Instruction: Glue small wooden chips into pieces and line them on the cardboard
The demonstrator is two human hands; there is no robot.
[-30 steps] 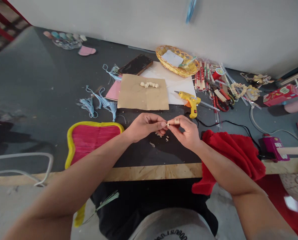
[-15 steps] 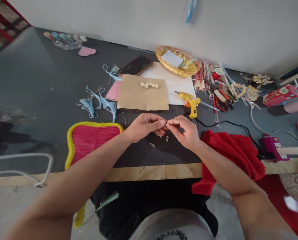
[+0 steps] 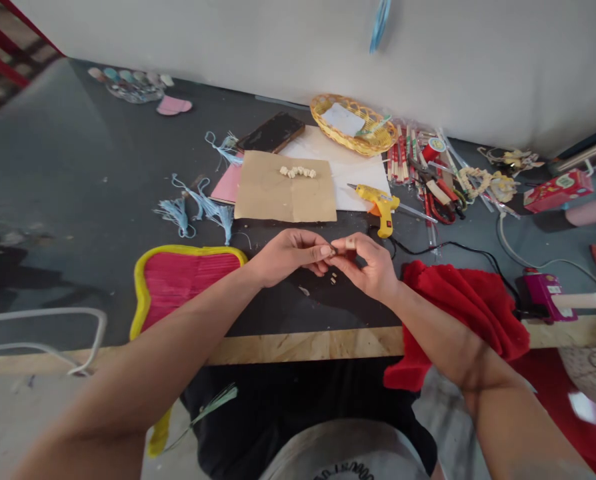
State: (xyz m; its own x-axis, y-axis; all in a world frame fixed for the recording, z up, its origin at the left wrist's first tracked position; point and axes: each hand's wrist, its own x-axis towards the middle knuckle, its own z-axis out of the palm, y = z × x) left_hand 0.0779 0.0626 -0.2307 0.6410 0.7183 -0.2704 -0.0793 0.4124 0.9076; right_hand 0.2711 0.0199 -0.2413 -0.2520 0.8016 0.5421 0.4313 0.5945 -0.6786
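Observation:
My left hand [image 3: 301,253] and my right hand [image 3: 365,265] meet over the dark table, fingertips pinched together. Between them is a tiny piece, mostly hidden by the fingers; its kind is too small to make out. Below the fingertips lie a few small pale pieces [image 3: 333,278] on the table. Farther back, a curved row of cream-coloured small pieces [image 3: 298,173] rests on a brown paper sheet [image 3: 278,197]. To the right of that sheet, a yellow hot glue gun [image 3: 377,203] lies with its nozzle pointing left.
Blue tassels [image 3: 213,213] lie left of the paper. A wicker basket [image 3: 323,107], a phone [image 3: 273,132] and wrapped sticks [image 3: 403,153] are at the back. A red cloth [image 3: 463,307] hangs over the front edge near my right forearm; a yellow-edged magenta piece [image 3: 188,280] lies under my left.
The fingertips have closed further over the tiny piece, which showed pale between them before and is now mostly covered. Both hands stay in nearly the same place.

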